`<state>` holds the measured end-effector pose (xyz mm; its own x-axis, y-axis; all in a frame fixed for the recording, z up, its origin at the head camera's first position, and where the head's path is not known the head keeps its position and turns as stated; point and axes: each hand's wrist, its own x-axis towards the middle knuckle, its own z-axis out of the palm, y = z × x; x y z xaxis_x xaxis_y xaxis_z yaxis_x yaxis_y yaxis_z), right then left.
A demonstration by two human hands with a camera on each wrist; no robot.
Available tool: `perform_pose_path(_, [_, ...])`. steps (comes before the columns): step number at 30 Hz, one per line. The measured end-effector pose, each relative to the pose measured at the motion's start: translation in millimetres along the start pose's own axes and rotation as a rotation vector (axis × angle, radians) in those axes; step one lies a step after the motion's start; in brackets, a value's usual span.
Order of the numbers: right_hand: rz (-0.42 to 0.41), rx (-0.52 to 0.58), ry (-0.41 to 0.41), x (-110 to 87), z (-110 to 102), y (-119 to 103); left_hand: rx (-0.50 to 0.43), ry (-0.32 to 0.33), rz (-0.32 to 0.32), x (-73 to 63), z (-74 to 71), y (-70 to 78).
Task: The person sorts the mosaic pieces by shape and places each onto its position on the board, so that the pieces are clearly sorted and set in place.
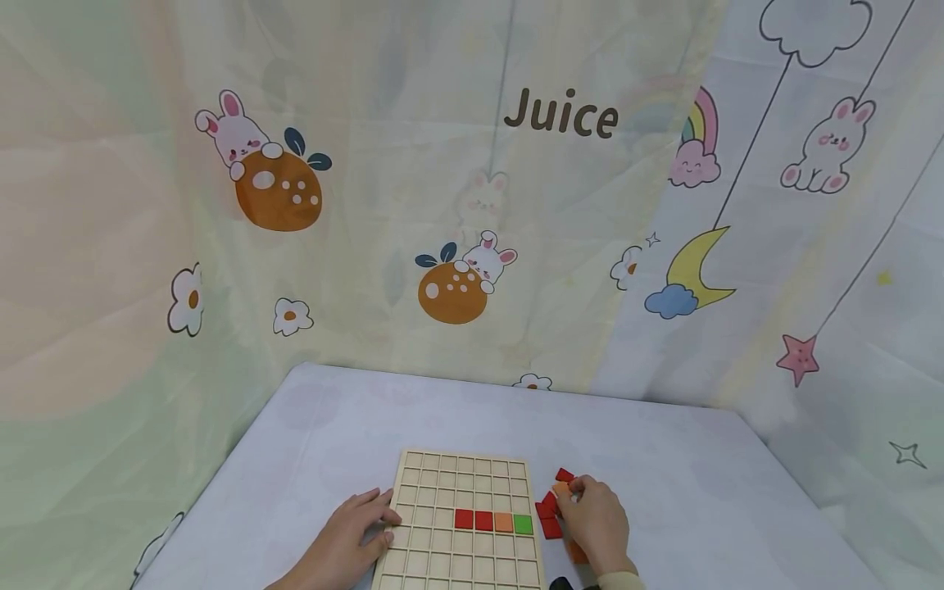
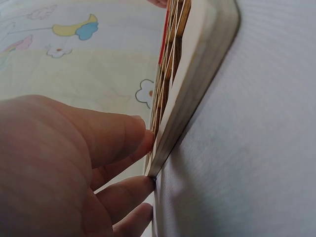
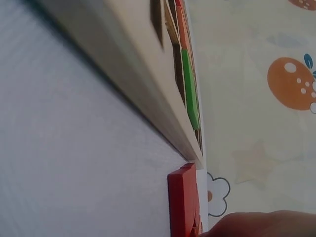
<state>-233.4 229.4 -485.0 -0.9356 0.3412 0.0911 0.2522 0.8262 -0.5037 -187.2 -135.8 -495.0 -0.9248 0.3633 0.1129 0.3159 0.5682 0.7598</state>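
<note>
Left hand (image 1: 352, 537) lies flat on the table (image 1: 310, 442), fingers straight, tips touching the left edge of the wooden grid board (image 1: 442, 475). Right hand (image 1: 596, 518) rests on a pile of red tiles (image 1: 550, 518) just right of the board, its fingers curled and pinching an orange tile (image 1: 562, 487). The board holds one row of two red tiles, one orange, one green tile (image 1: 523, 524).

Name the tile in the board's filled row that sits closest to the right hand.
The green tile, at the row's right end; the orange and two red ones lie farther left from the right hand.
</note>
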Motion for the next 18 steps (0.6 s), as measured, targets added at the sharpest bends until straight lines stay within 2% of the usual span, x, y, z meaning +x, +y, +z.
perform_pose_path(6, [-0.012,-0.008,-0.017,-0.1,0.7,1.6,0.008,0.003,0.005,0.3,0.4,-1.4])
perform_pose_path(18, [0.023,0.013,-0.013,-0.3,1.9,0.8,-0.001,-0.003,-0.005,1.0,1.0,-0.6])
